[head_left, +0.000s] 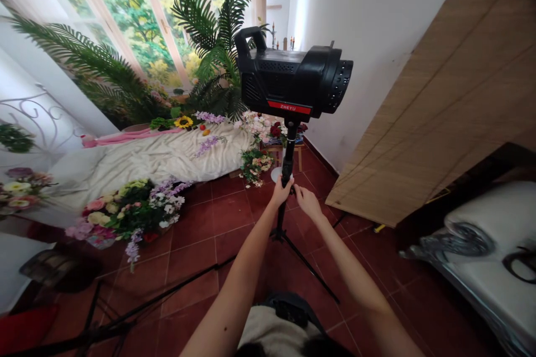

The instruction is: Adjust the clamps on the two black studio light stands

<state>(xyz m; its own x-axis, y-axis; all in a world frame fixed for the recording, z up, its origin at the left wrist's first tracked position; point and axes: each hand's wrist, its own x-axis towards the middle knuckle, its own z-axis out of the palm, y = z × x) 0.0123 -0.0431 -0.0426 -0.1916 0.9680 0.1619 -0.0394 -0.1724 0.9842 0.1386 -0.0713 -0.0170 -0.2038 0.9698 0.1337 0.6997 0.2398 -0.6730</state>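
Black light stand (pixel 281 217): stands near-upright on red tiled floor (pixel 191 228), ahead of torso; left hand (pixel 282 193) wrapped around column, right hand (pixel 308 202) at its right side, grip unclear; ZHEYU studio light (pixel 288 81) mounted above both.

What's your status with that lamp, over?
Left fingers around stand pole, right fingers at its side. Black lamp mounted on top. Wood-look panel right, apart from lamp.

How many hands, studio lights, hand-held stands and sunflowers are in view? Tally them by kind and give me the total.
Hands: 2, the left hand and the right hand
Studio light: 1
Hand-held stand: 1
Sunflower: 1
Total: 5
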